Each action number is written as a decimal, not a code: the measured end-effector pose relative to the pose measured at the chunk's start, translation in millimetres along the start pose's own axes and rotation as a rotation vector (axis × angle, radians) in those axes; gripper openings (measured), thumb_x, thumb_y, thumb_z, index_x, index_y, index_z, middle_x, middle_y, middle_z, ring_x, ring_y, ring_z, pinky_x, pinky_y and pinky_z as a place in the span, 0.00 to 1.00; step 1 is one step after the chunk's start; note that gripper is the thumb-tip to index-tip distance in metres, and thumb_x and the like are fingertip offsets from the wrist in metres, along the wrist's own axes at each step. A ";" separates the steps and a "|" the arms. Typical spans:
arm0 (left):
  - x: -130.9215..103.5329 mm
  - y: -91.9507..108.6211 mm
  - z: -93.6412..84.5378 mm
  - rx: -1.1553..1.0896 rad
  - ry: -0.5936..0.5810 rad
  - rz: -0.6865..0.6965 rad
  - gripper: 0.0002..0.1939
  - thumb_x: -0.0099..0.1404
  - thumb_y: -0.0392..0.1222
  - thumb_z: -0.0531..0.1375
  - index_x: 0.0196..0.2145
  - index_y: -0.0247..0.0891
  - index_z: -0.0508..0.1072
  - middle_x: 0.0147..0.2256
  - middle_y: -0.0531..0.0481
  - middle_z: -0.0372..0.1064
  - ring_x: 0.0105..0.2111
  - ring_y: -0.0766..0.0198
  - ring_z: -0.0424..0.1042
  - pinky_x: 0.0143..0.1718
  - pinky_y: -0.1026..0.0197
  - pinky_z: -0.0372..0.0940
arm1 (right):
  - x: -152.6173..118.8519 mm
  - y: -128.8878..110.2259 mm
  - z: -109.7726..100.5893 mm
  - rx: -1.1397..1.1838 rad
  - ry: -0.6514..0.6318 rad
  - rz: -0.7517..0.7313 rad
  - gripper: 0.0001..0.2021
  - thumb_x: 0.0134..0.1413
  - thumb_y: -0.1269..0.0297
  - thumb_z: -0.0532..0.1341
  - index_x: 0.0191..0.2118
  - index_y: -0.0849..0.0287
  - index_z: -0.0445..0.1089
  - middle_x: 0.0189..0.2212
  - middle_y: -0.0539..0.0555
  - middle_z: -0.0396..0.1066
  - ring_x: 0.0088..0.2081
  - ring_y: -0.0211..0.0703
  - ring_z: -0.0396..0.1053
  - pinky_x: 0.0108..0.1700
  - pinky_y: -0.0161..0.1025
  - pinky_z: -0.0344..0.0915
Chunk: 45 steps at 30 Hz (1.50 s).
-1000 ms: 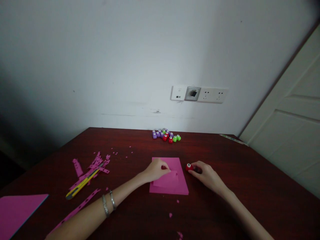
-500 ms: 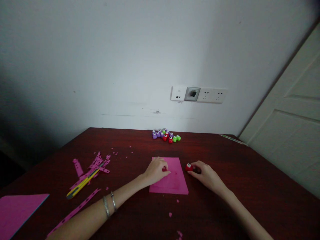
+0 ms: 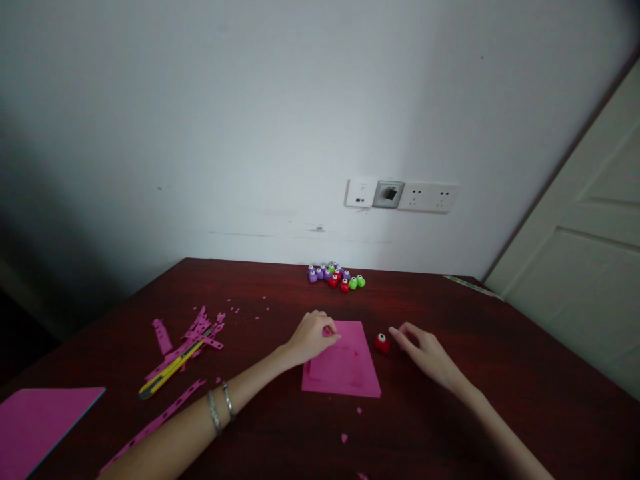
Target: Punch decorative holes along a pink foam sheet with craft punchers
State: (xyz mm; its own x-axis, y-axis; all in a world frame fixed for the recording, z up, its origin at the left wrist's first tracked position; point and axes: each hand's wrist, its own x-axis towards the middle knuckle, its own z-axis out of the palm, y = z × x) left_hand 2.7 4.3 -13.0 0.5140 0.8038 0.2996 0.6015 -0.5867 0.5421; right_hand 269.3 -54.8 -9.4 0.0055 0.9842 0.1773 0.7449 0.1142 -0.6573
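Note:
A pink sheet (image 3: 345, 363) lies on the dark red table in front of me. Over its upper left part is my left hand (image 3: 316, 335), thumb and fingers pinched together; a small reddish bit shows between them, too small to name. A red punch (image 3: 382, 343) with a white top stands on the table just right of the sheet. My right hand (image 3: 417, 343) is beside that punch, apart from it, its thumb and fingers spread a little with nothing between them.
Several purple, green and red punches (image 3: 334, 277) stand near the wall. A yellow cutter (image 3: 173, 372) lies on punched pink scraps (image 3: 163, 337) at the left. Another pink sheet (image 3: 45, 420) is at the lower left. Small pink bits are scattered about.
My right hand has let go of the red punch and moved slightly right of it. The whole view has shifted slightly.

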 end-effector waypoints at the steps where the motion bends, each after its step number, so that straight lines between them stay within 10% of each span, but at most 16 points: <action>1: 2.8 -3.9 -2.2 -0.015 0.021 -0.010 0.08 0.56 0.44 0.60 0.26 0.37 0.73 0.29 0.50 0.69 0.32 0.64 0.66 0.37 0.61 0.58 | 0.7 3.4 1.3 0.049 0.029 -0.003 0.21 0.55 0.46 0.49 0.21 0.56 0.60 0.19 0.47 0.63 0.23 0.38 0.61 0.28 0.34 0.58; 16: 98.3 -112.4 -31.0 0.025 0.187 -0.354 0.19 0.50 0.45 0.64 0.39 0.33 0.71 0.33 0.45 0.70 0.33 0.60 0.69 0.35 0.62 0.61 | 8.3 31.9 13.1 0.304 0.188 0.094 0.25 0.55 0.44 0.47 0.16 0.56 0.58 0.13 0.48 0.58 0.20 0.38 0.57 0.25 0.35 0.56; 45: 121.6 -126.3 -18.7 -0.034 0.209 -0.358 0.08 0.48 0.40 0.64 0.28 0.34 0.73 0.30 0.49 0.72 0.32 0.62 0.69 0.34 0.64 0.60 | 10.0 37.9 14.9 0.266 0.183 0.094 0.23 0.56 0.46 0.47 0.19 0.56 0.57 0.14 0.47 0.57 0.20 0.38 0.57 0.26 0.35 0.55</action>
State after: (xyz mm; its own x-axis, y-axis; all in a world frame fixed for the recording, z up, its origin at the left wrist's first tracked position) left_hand -22.2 178.0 -30.4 0.1388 0.9612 0.2383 0.6971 -0.2657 0.6659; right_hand 287.7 -38.7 -43.5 0.2036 0.9543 0.2190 0.5353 0.0788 -0.8410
